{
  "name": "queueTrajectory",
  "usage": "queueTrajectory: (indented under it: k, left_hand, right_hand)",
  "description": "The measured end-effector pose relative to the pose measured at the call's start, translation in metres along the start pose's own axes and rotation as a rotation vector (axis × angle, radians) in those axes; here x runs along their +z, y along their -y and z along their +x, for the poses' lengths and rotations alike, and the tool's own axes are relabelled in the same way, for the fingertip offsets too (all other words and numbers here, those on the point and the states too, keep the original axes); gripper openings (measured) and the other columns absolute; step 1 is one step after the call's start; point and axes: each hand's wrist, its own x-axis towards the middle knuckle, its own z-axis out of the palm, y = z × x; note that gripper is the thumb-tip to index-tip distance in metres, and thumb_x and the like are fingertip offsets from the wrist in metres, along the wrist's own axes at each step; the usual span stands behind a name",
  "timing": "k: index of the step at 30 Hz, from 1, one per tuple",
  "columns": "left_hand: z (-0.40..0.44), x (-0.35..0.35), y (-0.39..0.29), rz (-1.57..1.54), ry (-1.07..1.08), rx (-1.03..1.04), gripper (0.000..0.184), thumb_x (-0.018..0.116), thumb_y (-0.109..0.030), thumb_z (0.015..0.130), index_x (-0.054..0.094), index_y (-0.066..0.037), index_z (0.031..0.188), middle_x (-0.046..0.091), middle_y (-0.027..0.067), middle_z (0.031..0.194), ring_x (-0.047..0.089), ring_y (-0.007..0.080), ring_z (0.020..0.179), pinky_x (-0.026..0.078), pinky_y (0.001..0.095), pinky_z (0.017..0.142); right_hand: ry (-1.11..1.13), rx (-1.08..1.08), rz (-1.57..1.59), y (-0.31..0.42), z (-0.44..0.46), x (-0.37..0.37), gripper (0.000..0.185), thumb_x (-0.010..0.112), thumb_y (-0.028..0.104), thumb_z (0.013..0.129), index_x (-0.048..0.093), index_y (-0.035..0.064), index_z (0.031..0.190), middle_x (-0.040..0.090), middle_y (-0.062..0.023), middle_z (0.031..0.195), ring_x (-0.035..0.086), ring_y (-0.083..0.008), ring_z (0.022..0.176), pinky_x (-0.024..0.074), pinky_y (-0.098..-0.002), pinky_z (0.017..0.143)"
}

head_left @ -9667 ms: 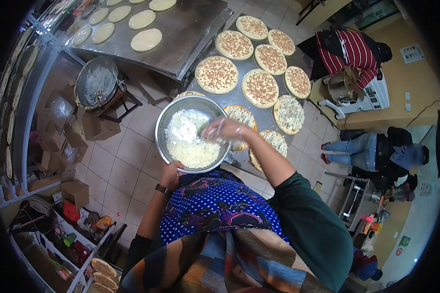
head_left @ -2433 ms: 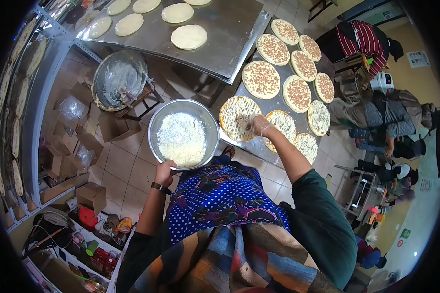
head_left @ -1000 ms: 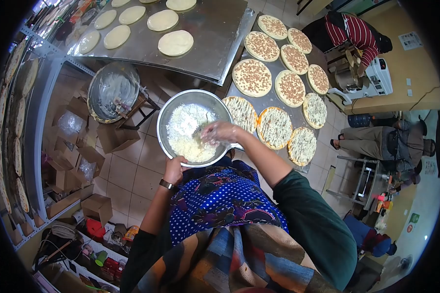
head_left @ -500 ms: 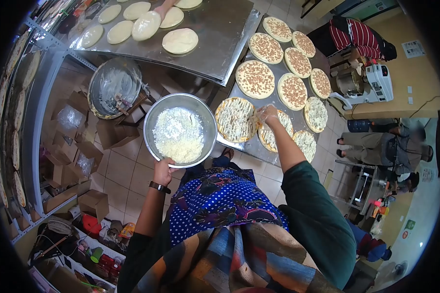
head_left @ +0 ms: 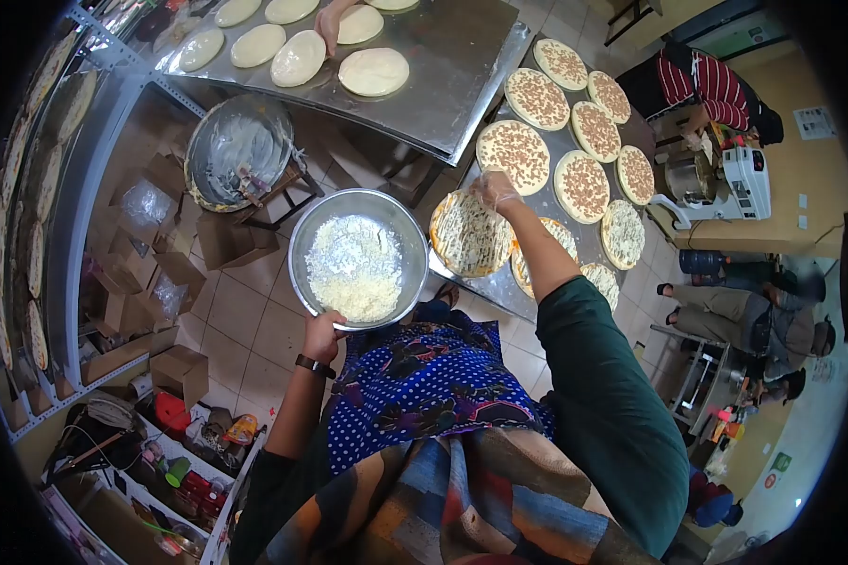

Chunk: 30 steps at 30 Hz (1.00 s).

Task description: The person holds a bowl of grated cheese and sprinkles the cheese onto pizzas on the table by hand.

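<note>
Left hand [head_left: 324,335]: gripping the near rim of the steel bowl [head_left: 413,252], thumb over the edge. Bowl is tilted a bit toward the camera, held beside the pizza desk [head_left: 496,288], with pale grated cheese [head_left: 353,268] spread over its bottom.

Right hand [head_left: 496,191]: clear plastic glove, fingers bunched and pointing down over the far edge of the sauce-striped pizza [head_left: 469,235]. Can't tell if there's cheese in the fingers or if they touch the topping. That pizza lies flat at the desk corner nearest the bowl; three more striped ones sit along the same side. Seven brown-crumbled pizzas [head_left: 513,157] fill the rest.

Second desk [head_left: 424,105], upper left: plain dough rounds [head_left: 374,72]. Another person's hand [head_left: 330,26] grasps one tilted round. Residue-smeared tub [head_left: 240,151] on a stool below.
</note>
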Motion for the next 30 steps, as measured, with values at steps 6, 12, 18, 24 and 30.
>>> queueTrajectory:
  k: [6,12,18,24,30]
  left_hand:
    - [-0.003,0.003,0.004,-0.054,0.025,0.06,0.061,0.044,0.011,0.062,0.035,0.0,0.121,0.051,0.0144,0.103,0.059,0.0272,0.081,0.057,0.0363,0.056]
    - [0.008,0.009,0.016,-0.01,0.066,-0.029,0.06,0.044,0.011,0.062,0.036,-0.001,0.119,0.05,0.0132,0.104,0.058,0.0249,0.083,0.055,0.0344,0.056]
    - [0.007,0.027,0.01,0.007,-0.001,-0.021,0.06,0.045,0.011,0.062,0.036,-0.004,0.12,0.049,0.0128,0.103,0.057,0.0245,0.085,0.055,0.0367,0.06]
    - [0.009,0.021,0.007,0.014,0.078,-0.029,0.006,0.05,0.003,0.07,0.05,0.002,0.077,0.054,0.0099,0.077,0.058,0.0209,0.071,0.052,0.034,0.062]
    - [-0.003,0.053,-0.006,0.073,-0.011,0.054,0.004,0.049,0.004,0.069,0.048,0.001,0.072,0.047,0.0042,0.062,0.047,0.0119,0.051,0.039,0.024,0.042]
  right_hand:
    - [0.018,-0.202,0.052,0.048,-0.027,-0.02,0.019,0.055,0.003,0.07,0.069,0.0081,0.082,0.066,-0.013,0.08,0.063,-0.0265,0.075,0.0493,-0.0315,0.071]
    - [0.264,-0.386,0.102,0.165,-0.099,0.04,0.028,0.058,0.025,0.074,0.066,0.006,0.094,0.063,-0.0161,0.097,0.059,-0.0289,0.092,0.0461,-0.0371,0.082]
    - [0.354,-0.074,-0.094,0.209,-0.143,0.08,0.054,0.059,0.047,0.07,0.062,0.0024,0.101,0.062,-0.0202,0.098,0.06,-0.0315,0.094,0.0464,-0.0388,0.082]
    - [0.44,-0.36,0.278,0.19,-0.12,0.098,0.036,0.069,0.023,0.058,0.06,0.0049,0.088,0.061,-0.0179,0.083,0.058,-0.0302,0.074,0.0459,-0.0376,0.068]
    - [0.302,-0.238,0.099,0.177,-0.108,0.064,0.023,0.069,0.02,0.066,0.067,0.0098,0.087,0.065,-0.013,0.083,0.062,-0.0221,0.08,0.0483,-0.034,0.071]
